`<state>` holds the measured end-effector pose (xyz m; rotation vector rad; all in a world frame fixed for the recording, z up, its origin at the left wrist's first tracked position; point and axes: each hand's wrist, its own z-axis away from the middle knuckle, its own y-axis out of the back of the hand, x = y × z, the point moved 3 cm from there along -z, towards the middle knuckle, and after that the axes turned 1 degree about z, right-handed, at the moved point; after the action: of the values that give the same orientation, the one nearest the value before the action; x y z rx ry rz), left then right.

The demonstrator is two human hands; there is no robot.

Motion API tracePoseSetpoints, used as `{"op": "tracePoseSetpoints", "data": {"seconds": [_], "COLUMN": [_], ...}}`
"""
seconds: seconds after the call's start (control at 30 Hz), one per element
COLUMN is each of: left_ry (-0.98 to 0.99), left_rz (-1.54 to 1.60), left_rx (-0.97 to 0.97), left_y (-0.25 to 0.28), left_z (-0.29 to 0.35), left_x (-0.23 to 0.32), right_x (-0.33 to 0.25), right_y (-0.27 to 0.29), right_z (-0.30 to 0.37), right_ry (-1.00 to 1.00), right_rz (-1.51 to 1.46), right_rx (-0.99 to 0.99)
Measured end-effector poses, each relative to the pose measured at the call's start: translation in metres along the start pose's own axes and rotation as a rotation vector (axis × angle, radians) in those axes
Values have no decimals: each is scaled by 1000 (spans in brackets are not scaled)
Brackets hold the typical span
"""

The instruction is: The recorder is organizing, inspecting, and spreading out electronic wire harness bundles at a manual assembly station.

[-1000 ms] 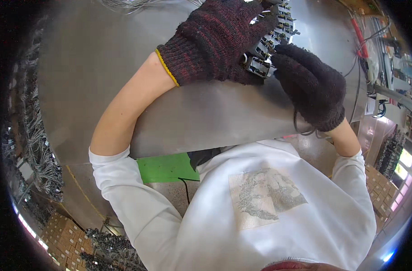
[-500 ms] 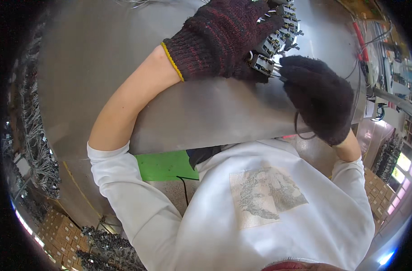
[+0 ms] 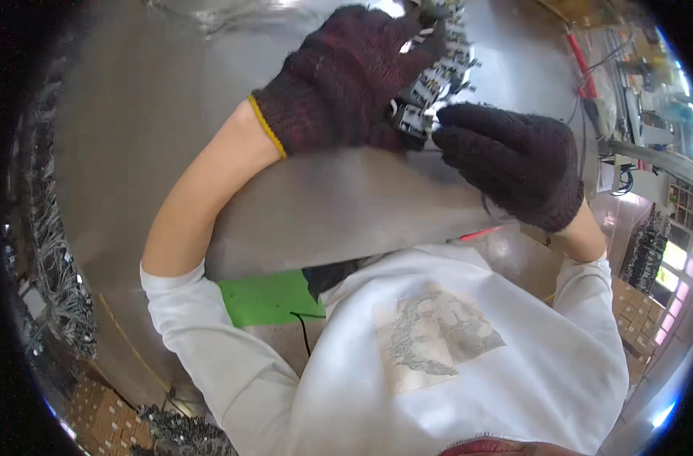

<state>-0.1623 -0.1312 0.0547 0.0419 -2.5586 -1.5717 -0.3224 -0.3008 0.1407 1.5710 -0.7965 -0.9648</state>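
Observation:
My left hand (image 3: pixel 346 80), in a dark red knit glove with a yellow cuff, is closed over a row of small grey and black clip-like parts (image 3: pixel 438 68) above the grey metal table (image 3: pixel 324 205). My right hand (image 3: pixel 514 159), in a dark knit glove, has its fingertips at the near end of that row, pinching one of the parts. Much of the row is hidden under the left glove.
Bundles of grey wire parts (image 3: pixel 54 258) lie along the left edge. A green patch (image 3: pixel 267 296) shows on the floor below the table edge. Red cables (image 3: pixel 582 64) and equipment sit at the far right. Cardboard trays (image 3: pixel 103 414) are at the lower left.
Both hands stay on the row of parts. The right hand has shifted a little toward the near end of the row, and the left hand has turned slightly over it.

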Motion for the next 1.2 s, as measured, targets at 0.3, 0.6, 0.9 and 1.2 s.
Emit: {"op": "tracePoseSetpoints", "data": {"seconds": [0.3, 0.6, 0.9, 1.2], "left_ry": [211, 721, 311, 37], "left_rz": [-23, -136, -392, -1005], "left_rx": [-63, -2, 23, 71], "left_y": [52, 25, 52, 113], "left_z": [22, 36, 25, 15], "left_x": [-57, -114, -87, -71], "right_x": [107, 128, 62, 41], "right_y": [22, 16, 7, -2], "right_z": [5, -35, -167, -208], "right_ry": [-365, -175, 185, 122], "right_rz": [-181, 48, -111, 1], "right_rx": [290, 290, 287, 28]}}
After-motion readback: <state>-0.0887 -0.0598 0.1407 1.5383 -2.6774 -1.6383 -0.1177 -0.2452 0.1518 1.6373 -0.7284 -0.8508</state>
